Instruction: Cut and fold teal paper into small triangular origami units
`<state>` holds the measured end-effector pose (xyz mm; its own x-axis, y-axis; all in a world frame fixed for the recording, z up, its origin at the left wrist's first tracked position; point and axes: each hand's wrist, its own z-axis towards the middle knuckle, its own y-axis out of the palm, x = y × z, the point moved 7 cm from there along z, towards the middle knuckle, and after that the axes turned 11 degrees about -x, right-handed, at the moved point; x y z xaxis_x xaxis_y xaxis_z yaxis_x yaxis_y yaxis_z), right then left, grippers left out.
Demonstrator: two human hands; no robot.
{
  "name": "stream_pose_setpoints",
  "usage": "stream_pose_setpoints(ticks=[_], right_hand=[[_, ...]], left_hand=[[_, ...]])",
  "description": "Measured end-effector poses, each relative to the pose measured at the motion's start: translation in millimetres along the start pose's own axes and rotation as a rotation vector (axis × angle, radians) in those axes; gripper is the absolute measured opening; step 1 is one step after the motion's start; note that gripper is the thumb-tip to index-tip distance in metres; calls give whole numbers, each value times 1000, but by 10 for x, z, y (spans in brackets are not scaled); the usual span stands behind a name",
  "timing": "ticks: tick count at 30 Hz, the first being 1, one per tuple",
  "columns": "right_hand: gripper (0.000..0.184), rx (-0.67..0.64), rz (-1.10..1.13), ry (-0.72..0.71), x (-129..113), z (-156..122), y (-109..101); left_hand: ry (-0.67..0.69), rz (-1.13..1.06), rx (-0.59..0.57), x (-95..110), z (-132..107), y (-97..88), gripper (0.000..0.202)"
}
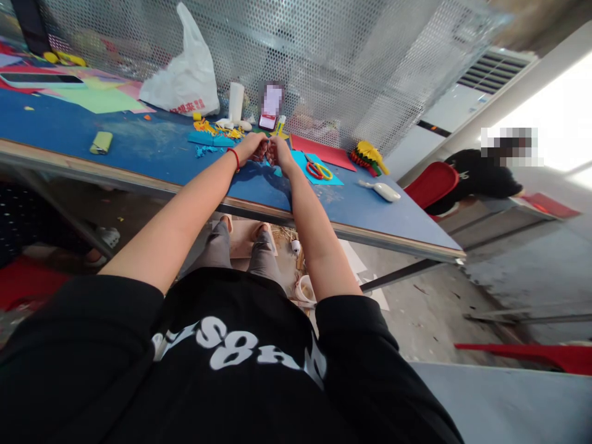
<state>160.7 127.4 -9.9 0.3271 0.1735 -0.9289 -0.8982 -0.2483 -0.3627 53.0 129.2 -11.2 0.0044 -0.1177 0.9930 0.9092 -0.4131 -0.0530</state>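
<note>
A small paper piece, mostly hidden, is pinched between left hand (pixel 252 147) and right hand (pixel 277 150); both grips closed above the bench (pixel 139 154); finer folding is judged next.

Black short-sleeved T-shirt (pixel 240 364) with white lettering, grey trousers (pixel 240 250) — red cord bracelet (pixel 235 158) on left wrist.

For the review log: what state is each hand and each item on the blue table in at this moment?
Left hand: closed, fingers curled, touching the right hand.
Right hand: closed; whatever it pinches is too small to tell.
Red-and-yellow-handled scissors: shut, lying flat on the cyan paper sheet.
White plastic bag: slumped, upright.
White cylinder: standing upright.
</note>
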Motion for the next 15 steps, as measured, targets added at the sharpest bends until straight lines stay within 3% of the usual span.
stream_pose_setpoints(ticks=[5,11,15], right_hand=[[46,7,13,-14,27,23,-23],[47,-6,11,-22,55,65,-18],[50,-12,6,-40,53,69,-15]], left_hand=[[15,-5,-1,3,19,-9,32],[3,-13,7,-1,21,-8,44],[-22,-8,10,-2,4,-1,31]])
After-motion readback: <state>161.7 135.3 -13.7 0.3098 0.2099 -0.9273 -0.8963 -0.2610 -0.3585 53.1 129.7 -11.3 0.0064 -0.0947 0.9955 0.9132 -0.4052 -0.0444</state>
